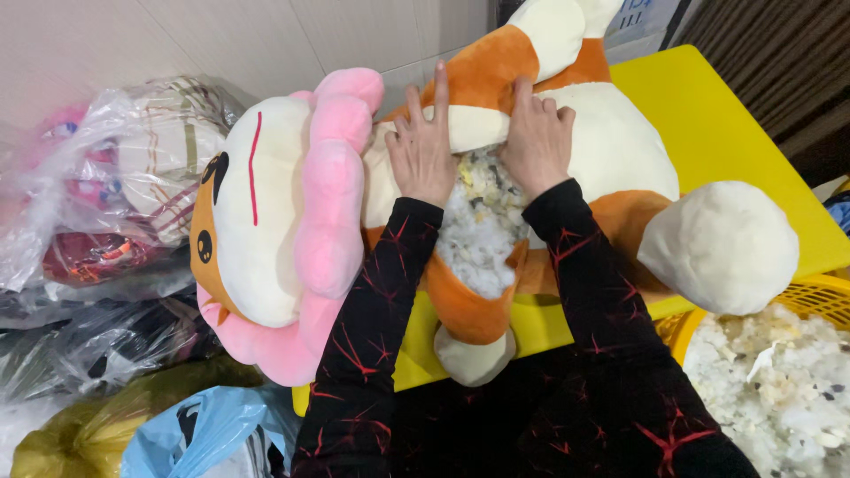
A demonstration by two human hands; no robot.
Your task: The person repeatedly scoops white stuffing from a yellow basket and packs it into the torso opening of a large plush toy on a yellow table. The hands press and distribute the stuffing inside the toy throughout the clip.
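A big plush lion (266, 221) with a pink mane, cream face and orange-and-cream body lies on a yellow table (726, 133). Its body seam gapes open and white stuffing (482, 230) shows in the gap. My left hand (421, 146) lies flat on the body at the left edge of the opening, fingers spread. On the right edge my right hand (536, 133) presses down with its fingers bent into the fabric. Both sleeves are black with red lines. The hands hold nothing.
A yellow basket (819, 296) full of loose white stuffing (779, 389) sits at the lower right. Clear plastic bags of soft toys (106, 186) pile up on the left, with an olive bag (97, 425) and a blue bag (208, 429) below. A tiled wall stands behind.
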